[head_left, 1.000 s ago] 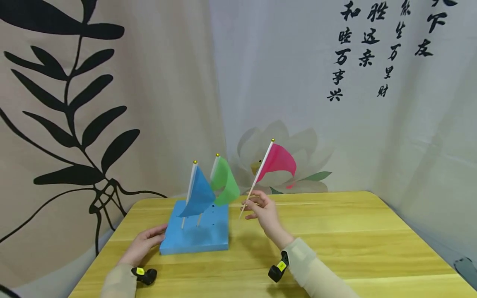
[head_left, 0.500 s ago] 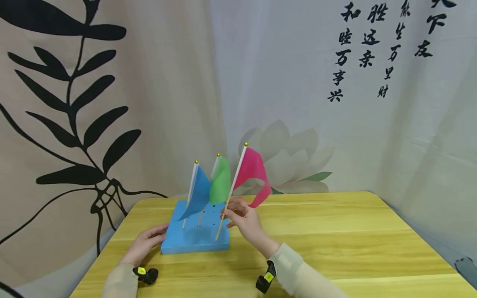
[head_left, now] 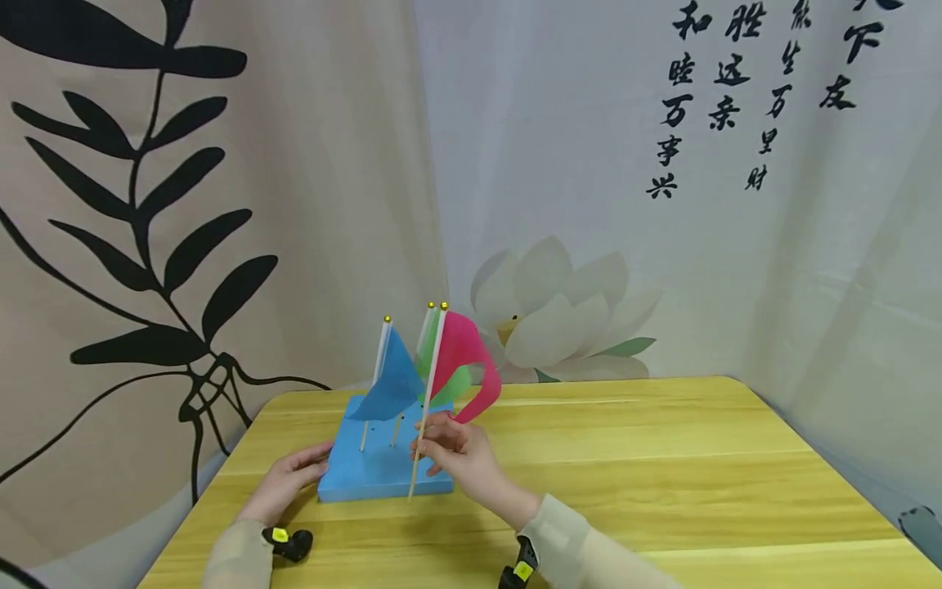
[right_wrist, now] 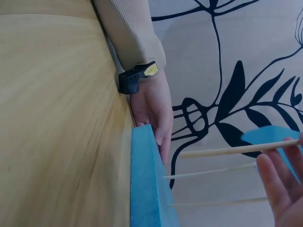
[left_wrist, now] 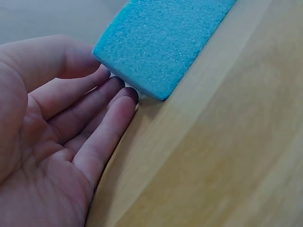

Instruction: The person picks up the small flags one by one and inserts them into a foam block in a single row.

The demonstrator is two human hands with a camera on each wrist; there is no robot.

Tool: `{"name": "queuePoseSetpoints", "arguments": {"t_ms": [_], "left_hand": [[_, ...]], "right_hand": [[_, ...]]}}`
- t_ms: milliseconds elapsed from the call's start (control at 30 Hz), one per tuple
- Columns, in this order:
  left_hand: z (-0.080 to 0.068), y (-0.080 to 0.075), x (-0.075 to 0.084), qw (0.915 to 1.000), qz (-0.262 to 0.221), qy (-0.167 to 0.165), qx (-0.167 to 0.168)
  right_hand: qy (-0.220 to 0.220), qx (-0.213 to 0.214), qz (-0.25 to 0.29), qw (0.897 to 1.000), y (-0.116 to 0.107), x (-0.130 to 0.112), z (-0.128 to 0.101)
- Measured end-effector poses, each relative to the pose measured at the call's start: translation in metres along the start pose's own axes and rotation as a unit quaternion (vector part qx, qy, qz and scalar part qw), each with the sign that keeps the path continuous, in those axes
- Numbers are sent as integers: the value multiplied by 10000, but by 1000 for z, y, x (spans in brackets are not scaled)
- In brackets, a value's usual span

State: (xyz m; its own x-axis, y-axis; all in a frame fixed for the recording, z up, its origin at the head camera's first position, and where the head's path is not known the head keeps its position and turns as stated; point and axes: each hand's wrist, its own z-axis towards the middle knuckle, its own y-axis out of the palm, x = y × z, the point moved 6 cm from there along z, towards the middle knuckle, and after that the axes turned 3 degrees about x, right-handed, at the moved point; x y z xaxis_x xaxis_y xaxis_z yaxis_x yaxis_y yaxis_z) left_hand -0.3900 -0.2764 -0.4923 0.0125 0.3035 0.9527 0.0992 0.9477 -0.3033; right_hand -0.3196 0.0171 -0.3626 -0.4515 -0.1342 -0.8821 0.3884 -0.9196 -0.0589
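Note:
A blue foam block lies on the yellow wooden table. Two small flags stand in it: a blue flag and behind it a green flag, partly hidden. My right hand pinches the stick of a pink flag and holds it nearly upright over the block's front right part. In the right wrist view the stick ends just short of the foam block. My left hand lies open with straight fingers touching the corner of the foam block.
Printed curtains hang close behind and to both sides of the table. The block sits near the table's left edge, with bare wood to its right. Black wrist cameras sit on both sleeves.
My right hand has carried the pink flag leftwards and down, from right of the block to over its front right part, and brought the stick more upright. The left hand has stayed put.

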Motion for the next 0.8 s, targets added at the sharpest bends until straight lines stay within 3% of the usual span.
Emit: {"name": "queuePoseSetpoints", "arguments": {"t_ms": [200, 500, 800], "left_hand": [[-1, -1, 1, 9999, -76, 60, -56], [-4, 2, 2, 9999, -33, 116, -30], [-1, 1, 1, 9998, -28, 164, -50]], "right_hand": [[-382, 268, -57, 9989, -1, -5, 15], [198, 1149, 241, 9929, -30, 46, 48], [199, 1371, 133, 9903, -45, 62, 56]]}}
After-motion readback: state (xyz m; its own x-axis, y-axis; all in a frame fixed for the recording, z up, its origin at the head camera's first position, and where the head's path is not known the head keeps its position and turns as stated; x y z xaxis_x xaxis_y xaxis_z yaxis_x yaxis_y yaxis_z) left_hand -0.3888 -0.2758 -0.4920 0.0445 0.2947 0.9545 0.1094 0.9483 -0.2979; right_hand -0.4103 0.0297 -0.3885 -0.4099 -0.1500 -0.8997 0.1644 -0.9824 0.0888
